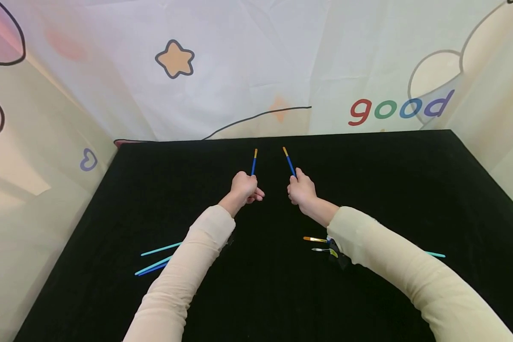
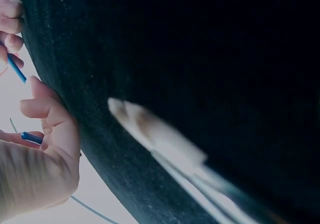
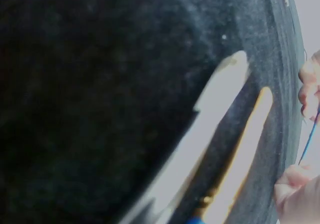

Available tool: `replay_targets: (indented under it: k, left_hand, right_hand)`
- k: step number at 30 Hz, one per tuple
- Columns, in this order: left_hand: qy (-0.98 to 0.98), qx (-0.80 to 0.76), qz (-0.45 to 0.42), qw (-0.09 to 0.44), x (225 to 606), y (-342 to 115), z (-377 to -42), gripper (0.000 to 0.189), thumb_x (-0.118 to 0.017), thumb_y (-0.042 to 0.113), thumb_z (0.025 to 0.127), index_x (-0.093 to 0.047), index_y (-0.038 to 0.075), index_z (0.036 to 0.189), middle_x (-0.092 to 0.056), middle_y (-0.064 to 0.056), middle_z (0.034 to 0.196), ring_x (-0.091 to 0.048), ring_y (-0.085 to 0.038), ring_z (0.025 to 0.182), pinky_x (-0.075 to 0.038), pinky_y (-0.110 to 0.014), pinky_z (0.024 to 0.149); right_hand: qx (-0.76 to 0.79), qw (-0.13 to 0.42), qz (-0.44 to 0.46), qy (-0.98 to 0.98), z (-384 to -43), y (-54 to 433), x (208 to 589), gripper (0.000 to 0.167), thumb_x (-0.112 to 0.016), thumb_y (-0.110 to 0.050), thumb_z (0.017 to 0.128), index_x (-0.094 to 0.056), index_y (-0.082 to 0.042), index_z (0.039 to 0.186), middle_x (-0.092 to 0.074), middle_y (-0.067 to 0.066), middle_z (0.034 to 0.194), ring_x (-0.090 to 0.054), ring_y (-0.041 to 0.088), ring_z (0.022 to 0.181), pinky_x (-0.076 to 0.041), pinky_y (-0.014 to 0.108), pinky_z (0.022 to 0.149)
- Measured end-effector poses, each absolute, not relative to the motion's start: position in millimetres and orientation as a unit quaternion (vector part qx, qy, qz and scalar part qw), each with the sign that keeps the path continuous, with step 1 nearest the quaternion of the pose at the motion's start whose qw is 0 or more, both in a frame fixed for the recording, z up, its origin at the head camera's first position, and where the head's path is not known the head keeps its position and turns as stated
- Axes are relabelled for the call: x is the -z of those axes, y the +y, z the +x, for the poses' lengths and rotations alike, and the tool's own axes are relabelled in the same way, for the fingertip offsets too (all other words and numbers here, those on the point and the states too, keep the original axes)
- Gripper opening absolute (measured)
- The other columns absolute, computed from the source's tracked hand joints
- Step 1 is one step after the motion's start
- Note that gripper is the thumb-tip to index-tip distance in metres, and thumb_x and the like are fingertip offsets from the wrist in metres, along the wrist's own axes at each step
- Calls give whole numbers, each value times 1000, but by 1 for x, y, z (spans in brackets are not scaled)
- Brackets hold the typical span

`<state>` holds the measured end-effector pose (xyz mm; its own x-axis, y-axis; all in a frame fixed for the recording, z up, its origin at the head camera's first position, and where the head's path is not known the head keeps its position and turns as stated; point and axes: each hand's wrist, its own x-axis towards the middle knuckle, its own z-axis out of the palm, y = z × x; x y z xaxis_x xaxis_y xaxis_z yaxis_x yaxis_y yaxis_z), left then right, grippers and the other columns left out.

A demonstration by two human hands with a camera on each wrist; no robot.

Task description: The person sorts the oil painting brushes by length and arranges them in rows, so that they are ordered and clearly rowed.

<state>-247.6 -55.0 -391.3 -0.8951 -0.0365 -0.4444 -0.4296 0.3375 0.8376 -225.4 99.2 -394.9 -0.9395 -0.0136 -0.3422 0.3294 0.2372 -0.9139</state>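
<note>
In the head view my left hand [image 1: 244,187] pinches a slim blue paintbrush [image 1: 254,162] with a gold ferrule, its bristles pointing away from me. A matching blue paintbrush [image 1: 289,162] is gripped by my right hand [image 1: 302,189], tip away and leaning left. A gap separates the two hands, both over the far middle of the black cloth. In the left wrist view, the blue handle end [image 2: 32,137] pokes out of my left hand [image 2: 55,149]. The right wrist view catches my right hand [image 3: 295,186] only at its lower right edge.
Brushes with orange [image 1: 313,239] and pale [image 1: 318,250] tips lie under my right forearm; a turquoise handle [image 1: 436,254] emerges beyond it. Turquoise [image 1: 160,249] and blue handles [image 1: 153,269] stick out left of my left forearm. A printed curtain [image 1: 256,66] hangs behind the black cloth [image 1: 265,285].
</note>
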Motion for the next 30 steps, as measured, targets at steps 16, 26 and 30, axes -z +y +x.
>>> replay_targets:
  k: [16, 26, 30]
  left_hand:
    - [764, -585, -167, 214, 388, -60, -245, 27, -40, 15, 97, -43, -4, 116, -56, -7, 62, -52, -10, 42, -41, -18, 42]
    - [699, -645, -134, 277, 385, -76, -253, 41, -40, -2, 94, -34, -3, 134, -63, -19, 93, -65, -18, 64, -53, -25, 60]
    - [676, -668, -119, 286, 389, -81, -251, 41, -46, -2, 93, -37, -5, 133, -60, -23, 96, -66, -23, 73, -52, -30, 69]
  right_hand:
    - [602, 175, 127, 769, -230, 95, 393, 49, -35, -14, 99, -17, -6, 144, -41, 10, 90, -45, 12, 58, -41, 22, 53]
    - [675, 266, 113, 679, -233, 113, 383, 53, -29, 1, 95, -10, 0, 144, -47, 23, 126, -59, 22, 90, -47, 22, 70]
    - [669, 281, 103, 680, -236, 119, 385, 53, -31, 2, 95, -11, 0, 144, -44, 23, 131, -58, 22, 97, -47, 23, 74]
